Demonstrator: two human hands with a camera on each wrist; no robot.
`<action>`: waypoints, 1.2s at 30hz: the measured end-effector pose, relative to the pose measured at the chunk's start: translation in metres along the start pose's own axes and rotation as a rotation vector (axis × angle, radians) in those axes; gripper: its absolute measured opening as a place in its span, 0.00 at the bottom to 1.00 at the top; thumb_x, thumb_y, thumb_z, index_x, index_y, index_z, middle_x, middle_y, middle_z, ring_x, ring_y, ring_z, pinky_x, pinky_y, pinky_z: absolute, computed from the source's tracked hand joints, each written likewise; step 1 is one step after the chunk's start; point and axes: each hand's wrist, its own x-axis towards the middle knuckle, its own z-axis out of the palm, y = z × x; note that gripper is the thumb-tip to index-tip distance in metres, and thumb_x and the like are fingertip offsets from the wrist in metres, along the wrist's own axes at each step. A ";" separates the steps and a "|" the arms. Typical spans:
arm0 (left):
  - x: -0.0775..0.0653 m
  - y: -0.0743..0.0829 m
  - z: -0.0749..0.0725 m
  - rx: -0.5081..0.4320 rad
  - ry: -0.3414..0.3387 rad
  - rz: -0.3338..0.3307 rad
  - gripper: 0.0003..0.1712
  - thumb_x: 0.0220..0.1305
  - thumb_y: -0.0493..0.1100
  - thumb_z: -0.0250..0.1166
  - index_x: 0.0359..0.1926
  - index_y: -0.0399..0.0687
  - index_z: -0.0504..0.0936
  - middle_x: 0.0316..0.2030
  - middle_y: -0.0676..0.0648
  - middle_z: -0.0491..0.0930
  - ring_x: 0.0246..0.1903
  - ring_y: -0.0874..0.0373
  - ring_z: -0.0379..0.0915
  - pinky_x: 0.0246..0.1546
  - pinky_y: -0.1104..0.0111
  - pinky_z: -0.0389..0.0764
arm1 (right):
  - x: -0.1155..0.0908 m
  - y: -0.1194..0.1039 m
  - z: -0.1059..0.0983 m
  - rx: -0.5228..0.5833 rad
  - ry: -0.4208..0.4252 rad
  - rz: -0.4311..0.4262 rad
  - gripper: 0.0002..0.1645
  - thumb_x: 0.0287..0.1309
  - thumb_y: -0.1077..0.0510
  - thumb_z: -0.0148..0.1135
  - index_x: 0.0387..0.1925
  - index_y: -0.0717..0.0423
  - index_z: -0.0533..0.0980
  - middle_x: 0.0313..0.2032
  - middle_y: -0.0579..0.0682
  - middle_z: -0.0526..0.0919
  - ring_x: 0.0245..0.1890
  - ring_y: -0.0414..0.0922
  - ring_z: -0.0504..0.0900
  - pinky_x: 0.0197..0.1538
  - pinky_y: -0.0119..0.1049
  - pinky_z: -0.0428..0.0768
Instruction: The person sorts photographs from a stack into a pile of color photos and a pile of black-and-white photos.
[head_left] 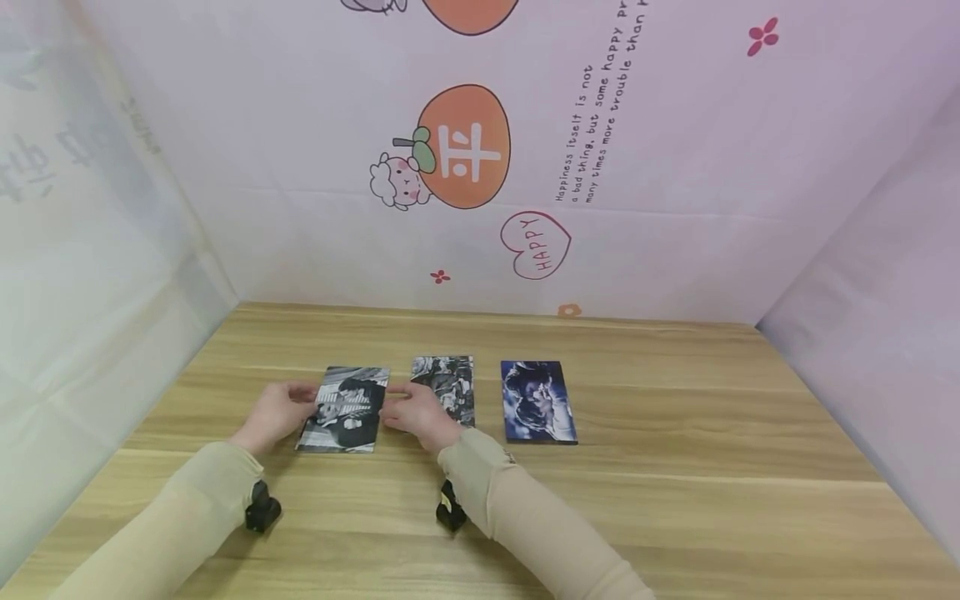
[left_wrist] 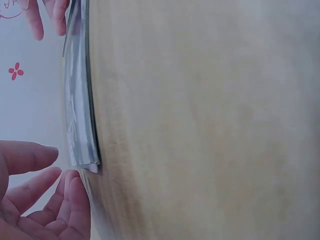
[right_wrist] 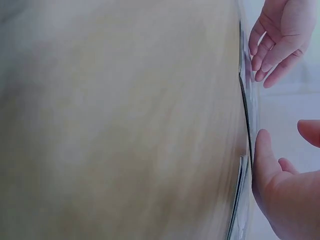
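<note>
Bracketing a black-and-white photo (head_left: 347,414), the leftmost of three at the wooden table (head_left: 675,500), with the left hand (head_left: 274,414) at its left edge and the right hand (head_left: 422,415) at its right edge, with fingers loosely spread on both sides rather than curled round the photo; cannot tell whether lying fully flat or slightly raised, nor whether touched by every fingertip. Reaching partly across a middle photo (head_left: 453,382), also black-and-white, with the right hand. Wearing cream sleeves (head_left: 202,492), with a blue photo (head_left: 537,402) farther right, apart from both hands.
</note>
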 end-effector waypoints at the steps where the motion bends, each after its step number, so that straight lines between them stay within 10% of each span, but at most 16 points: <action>1: 0.000 0.000 -0.001 -0.003 -0.002 -0.007 0.23 0.59 0.33 0.58 0.54 0.21 0.72 0.48 0.27 0.77 0.49 0.35 0.74 0.52 0.49 0.75 | -0.001 0.000 -0.001 -0.004 -0.003 -0.002 0.30 0.56 0.71 0.56 0.62 0.69 0.65 0.53 0.66 0.77 0.50 0.54 0.81 0.52 0.38 0.81; 36: -0.013 0.050 0.027 -0.138 0.024 0.072 0.21 0.62 0.34 0.59 0.55 0.27 0.74 0.52 0.30 0.76 0.50 0.38 0.75 0.51 0.53 0.78 | -0.021 0.001 -0.054 0.014 -0.027 -0.060 0.28 0.62 0.66 0.54 0.63 0.70 0.63 0.55 0.68 0.73 0.55 0.60 0.75 0.57 0.44 0.78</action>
